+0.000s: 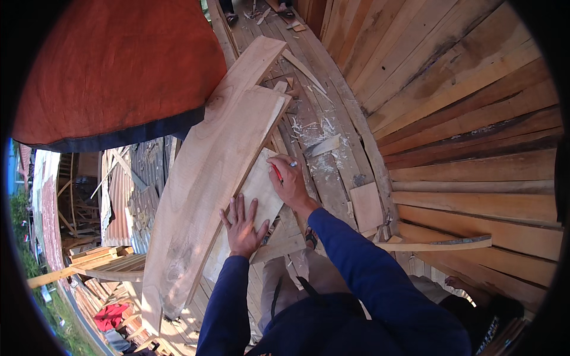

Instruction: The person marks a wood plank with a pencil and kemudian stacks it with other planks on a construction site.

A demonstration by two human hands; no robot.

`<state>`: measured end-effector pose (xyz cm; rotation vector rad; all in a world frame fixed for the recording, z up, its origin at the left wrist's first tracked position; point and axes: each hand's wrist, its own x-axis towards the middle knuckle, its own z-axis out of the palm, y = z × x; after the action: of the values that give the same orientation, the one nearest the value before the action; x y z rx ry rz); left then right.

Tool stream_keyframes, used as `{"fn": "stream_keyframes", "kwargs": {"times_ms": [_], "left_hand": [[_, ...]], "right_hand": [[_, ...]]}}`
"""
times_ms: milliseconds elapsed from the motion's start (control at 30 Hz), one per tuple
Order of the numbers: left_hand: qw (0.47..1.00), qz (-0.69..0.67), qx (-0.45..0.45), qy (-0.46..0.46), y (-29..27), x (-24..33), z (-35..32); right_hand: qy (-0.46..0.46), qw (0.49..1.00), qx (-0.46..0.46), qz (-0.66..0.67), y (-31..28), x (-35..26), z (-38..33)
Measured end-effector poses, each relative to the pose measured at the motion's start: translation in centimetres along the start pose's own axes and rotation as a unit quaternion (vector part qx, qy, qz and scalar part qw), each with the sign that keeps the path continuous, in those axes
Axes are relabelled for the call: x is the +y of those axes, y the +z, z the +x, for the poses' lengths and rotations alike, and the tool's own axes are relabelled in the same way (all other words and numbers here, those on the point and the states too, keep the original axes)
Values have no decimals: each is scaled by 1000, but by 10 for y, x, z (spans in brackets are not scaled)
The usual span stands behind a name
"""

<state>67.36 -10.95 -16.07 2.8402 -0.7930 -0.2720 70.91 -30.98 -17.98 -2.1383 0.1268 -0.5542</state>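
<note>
A red pencil point(276, 172) is pinched in the fingers of my right hand point(291, 185), its tip hidden under the hand. That hand rests on a pale, flat wooden piece point(261, 191) lying along the edge of a thick plank. My left hand point(242, 230) lies with fingers spread over the same pale piece, fingertips close to the plank's edge. The thick, curved plank point(199, 154) runs diagonally from the lower left to the upper middle. A ring shows on my right hand.
Curved plank walls point(475, 172) rise on the right. Wood shavings point(323, 133) and offcuts point(366, 206) litter the deck. An orange-red cloth point(119, 65) hangs at upper left. Another person's feet point(232, 19) show at the top; someone else is at lower right.
</note>
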Motion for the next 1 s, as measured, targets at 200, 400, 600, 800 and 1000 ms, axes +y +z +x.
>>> {"fn": "stream_keyframes", "kwargs": {"times_ms": [200, 400, 600, 800, 1000], "left_hand": [[999, 39, -3, -1, 5, 2, -2], [998, 61, 13, 20, 6, 6, -3], [994, 92, 42, 36, 12, 1, -7], [993, 99, 44, 48, 9, 3, -7], [986, 158, 39, 31, 19, -6, -13]], "right_hand": [[-23, 999, -21, 10, -20, -30, -70], [27, 995, -76, 56, -35, -49, -146], [31, 997, -56, 35, -45, -59, -196], [103, 988, -78, 89, -55, -77, -222], [230, 959, -130, 107, -71, -98, -264]]}}
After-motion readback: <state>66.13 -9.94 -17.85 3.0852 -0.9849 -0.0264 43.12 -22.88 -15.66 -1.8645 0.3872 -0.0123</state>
